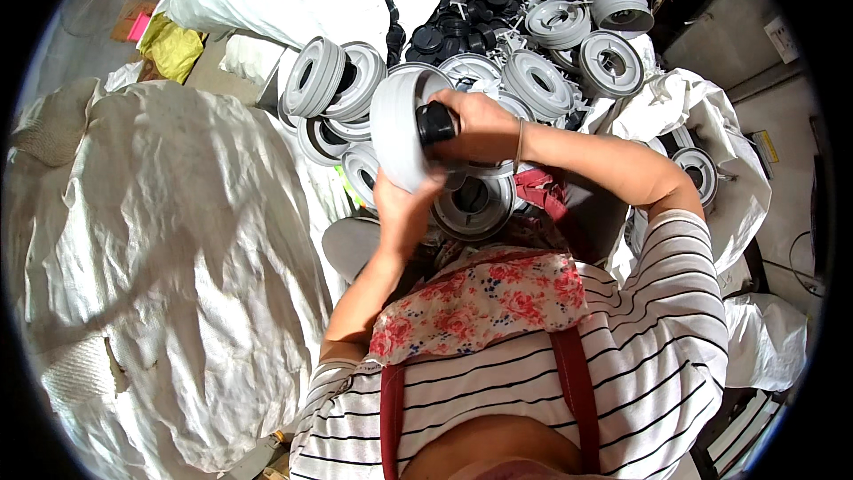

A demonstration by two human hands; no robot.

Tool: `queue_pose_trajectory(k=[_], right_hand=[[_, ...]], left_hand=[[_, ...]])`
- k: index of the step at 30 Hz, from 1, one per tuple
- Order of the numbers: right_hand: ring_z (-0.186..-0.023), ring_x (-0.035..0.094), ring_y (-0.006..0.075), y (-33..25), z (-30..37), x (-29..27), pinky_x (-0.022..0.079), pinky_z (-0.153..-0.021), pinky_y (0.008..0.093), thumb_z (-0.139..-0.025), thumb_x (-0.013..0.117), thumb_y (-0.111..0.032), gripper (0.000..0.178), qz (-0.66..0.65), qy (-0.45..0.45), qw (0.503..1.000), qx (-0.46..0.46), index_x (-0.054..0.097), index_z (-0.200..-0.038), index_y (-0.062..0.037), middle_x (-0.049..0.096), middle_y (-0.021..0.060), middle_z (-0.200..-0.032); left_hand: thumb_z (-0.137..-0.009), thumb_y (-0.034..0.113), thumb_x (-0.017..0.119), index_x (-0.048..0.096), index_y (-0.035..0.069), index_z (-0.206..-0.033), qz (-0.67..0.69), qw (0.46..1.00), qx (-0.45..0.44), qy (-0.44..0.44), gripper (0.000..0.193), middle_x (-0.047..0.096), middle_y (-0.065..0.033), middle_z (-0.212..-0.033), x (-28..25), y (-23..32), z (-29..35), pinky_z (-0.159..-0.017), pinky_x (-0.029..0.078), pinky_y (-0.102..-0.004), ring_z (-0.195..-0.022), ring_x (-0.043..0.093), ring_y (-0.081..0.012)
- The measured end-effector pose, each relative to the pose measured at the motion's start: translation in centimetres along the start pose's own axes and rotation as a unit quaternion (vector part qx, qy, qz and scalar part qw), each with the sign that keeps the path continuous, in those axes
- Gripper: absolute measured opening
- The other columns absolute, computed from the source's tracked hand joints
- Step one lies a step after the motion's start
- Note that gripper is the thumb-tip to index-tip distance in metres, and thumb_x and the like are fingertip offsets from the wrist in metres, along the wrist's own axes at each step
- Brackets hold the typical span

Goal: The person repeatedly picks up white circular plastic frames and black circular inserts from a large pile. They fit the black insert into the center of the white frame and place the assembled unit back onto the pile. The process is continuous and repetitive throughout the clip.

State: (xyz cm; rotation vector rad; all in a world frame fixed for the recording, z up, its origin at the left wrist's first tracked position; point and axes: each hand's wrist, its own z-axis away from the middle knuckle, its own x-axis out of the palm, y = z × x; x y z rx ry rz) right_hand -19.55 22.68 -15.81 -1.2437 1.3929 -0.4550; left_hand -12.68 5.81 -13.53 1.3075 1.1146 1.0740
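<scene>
In front of me a round grey plastic part, shaped like a shallow drum (395, 129), is tilted on its edge. My left hand (407, 203) grips it by the lower rim. My right hand (480, 124) is closed round a black plastic cap (435, 123) at the open side of that part; whether the cap touches it I cannot tell. Just below my hands another grey ring with a dark centre (474, 204) lies by my lap. To the left, more grey rings (313, 77) lean on one another.
Beyond my hands lies a heap of black caps (453, 31), with several grey rings (611, 64) at its right. A large white sack (169, 276) fills the left side. On the right an open white sack (733, 133) holds grey rings. A yellow bag (173, 46) lies far left.
</scene>
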Motion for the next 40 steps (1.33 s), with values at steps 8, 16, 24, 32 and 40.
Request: queue_pose_trajectory(k=[8,16,24,32,40], right_hand=[[-0.083,0.061,0.0334,-1.7,0.1,-1.9,0.053,-0.062,0.0398,-0.065,0.072,-0.016,0.059,0.258,-0.141,0.928,-0.229,0.049,-0.117,-0.0039,0.055,0.0173,-0.094],[-0.078,0.062,0.0342,-2.6,-0.2,-1.5,0.053,-0.061,0.0402,-0.064,0.074,-0.021,0.061,0.222,-0.127,0.943,-0.213,0.048,-0.118,-0.006,0.057,0.0187,-0.087],[-0.069,0.066,0.0231,0.4,-0.9,-2.5,0.053,-0.056,0.0344,-0.08,0.054,-0.066,0.07,-0.287,-0.146,0.9,0.295,0.061,-0.089,0.0037,0.062,0.0151,-0.069],[-0.094,0.061,0.0376,18.1,1.3,-8.1,0.048,-0.081,0.0394,-0.075,0.064,-0.055,0.072,0.277,-0.108,0.902,0.314,0.057,-0.101,0.0115,0.061,0.0301,-0.095],[-0.09,0.065,0.0311,10.9,-3.5,-11.8,0.048,-0.082,0.0435,-0.087,0.046,-0.055,0.06,-0.084,0.111,0.964,0.225,0.055,-0.12,-0.0054,0.066,0.0218,-0.098]], left_hand=[[-0.087,0.023,0.063,0.051,-0.005,-0.118,0.223,0.963,-0.148,-0.027,0.044,0.06,-0.0117,-0.109,-3.2,-0.2,-1.7,-0.086,0.048,-0.0335,-0.096,0.06,-0.0199],[-0.085,0.021,0.066,0.05,-0.006,-0.12,0.253,0.932,-0.239,-0.101,0.047,0.06,-0.0132,-0.11,-5.3,2.2,-2.7,-0.083,0.051,-0.0321,-0.095,0.062,-0.0195],[-0.069,0.01,0.078,0.042,-0.005,-0.128,-0.271,0.953,0.127,-0.046,0.072,0.055,-0.0177,-0.119,-2.6,1.2,-0.6,-0.092,0.043,-0.0346,-0.107,0.055,-0.0283],[-0.073,0.02,0.076,0.048,0.0,-0.128,-0.381,0.915,0.129,0.011,0.064,0.055,-0.0187,-0.123,-4.8,-1.6,-2.3,-0.101,0.037,-0.0351,-0.117,0.052,-0.0274],[-0.083,0.008,0.066,0.042,-0.005,-0.129,0.066,0.997,0.029,0.025,0.054,0.044,-0.0169,-0.134,-2.9,-3.0,-11.5,-0.102,0.035,-0.0287,-0.123,0.043,-0.0184]])
